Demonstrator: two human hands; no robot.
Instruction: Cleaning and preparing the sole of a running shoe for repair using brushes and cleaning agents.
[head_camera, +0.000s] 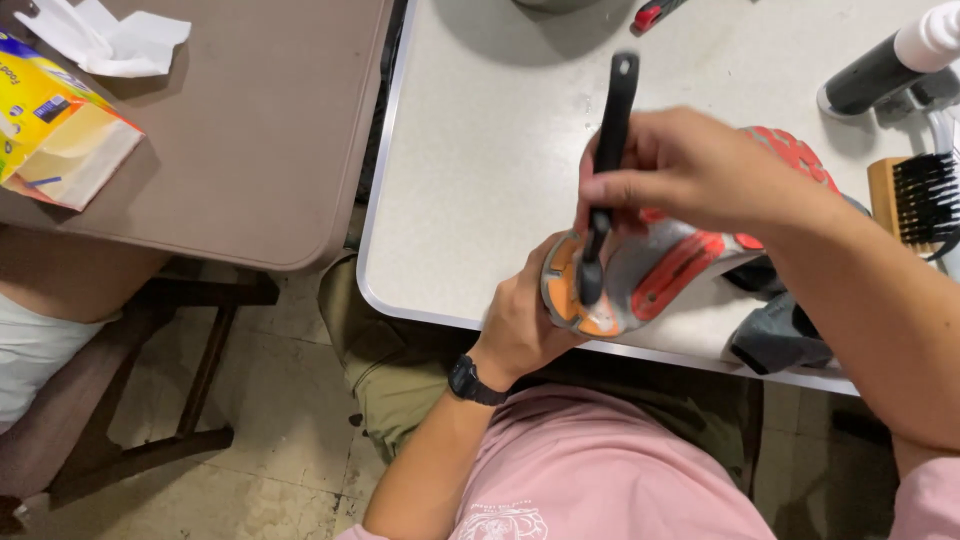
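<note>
At frame centre, the shoe (650, 270) is gripped at the heel by the left hand (520, 320), sole up; the black brush (605, 170), pinched in the closed right hand (680, 170), is best kept angled into the tread.

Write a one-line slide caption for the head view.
Left hand steadies an upturned grey-and-orange sports shoe at the white table's edge while the right hand presses a black-handled brush against its sole.

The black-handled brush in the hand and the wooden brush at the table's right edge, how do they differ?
The black-handled brush is held upright in the right hand, its head pressed to the sole of the shoe; the wooden brush lies untouched on the white table. The first has a long, slim, dark handle; the second a short, pale wooden block with black bristles showing. The held brush's bristles are hard to make out. Both are hand brushes.
</note>
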